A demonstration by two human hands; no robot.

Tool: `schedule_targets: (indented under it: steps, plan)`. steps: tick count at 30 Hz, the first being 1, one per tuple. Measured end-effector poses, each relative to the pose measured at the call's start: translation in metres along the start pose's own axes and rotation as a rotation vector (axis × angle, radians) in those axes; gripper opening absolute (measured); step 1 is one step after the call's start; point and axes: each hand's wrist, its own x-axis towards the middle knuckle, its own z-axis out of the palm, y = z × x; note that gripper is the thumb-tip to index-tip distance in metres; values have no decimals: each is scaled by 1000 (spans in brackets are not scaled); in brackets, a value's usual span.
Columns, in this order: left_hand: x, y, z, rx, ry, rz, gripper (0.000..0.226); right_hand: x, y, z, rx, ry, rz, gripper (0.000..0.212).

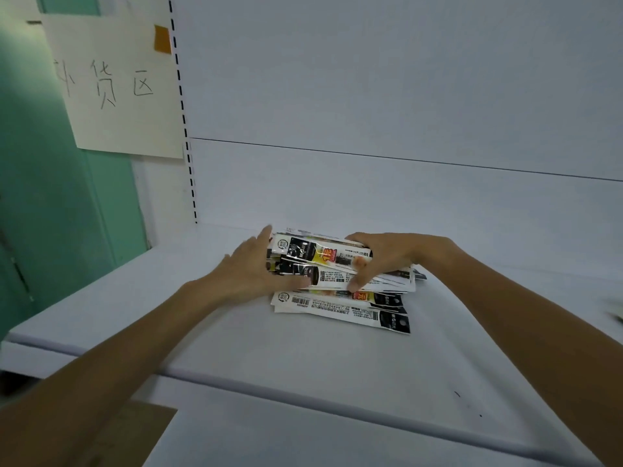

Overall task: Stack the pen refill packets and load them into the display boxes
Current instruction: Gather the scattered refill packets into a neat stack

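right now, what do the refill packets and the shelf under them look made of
The printed black-and-white refill packets look like thin glossy plastic film: glare streaks, bent edges. The white shelf is likely painted metal, satin: smooth, rounded front lip; laminate possible.

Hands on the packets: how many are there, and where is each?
2. The left hand presses the left end of the pen refill packets; the right hand grips the upper ones from above.
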Motion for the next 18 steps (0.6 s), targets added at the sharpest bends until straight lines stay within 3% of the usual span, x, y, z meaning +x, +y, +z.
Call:
schedule_targets:
  steps: [4,11,15,18]
  plan:
    - [-14,-8,1,-71,-111,44,112,-8,-6,-3,-20,56,-51,121]
    - [-3,-12,7,-58,-108,49,153,-25,-23,13,-187,45,-54,124]
    - [2,-11,12,-20,-112,94,149,-21,-26,19,-346,177,-64,118]
    - [5,-13,10,17,-22,82,152,-24,-27,17,-369,279,-100,108]
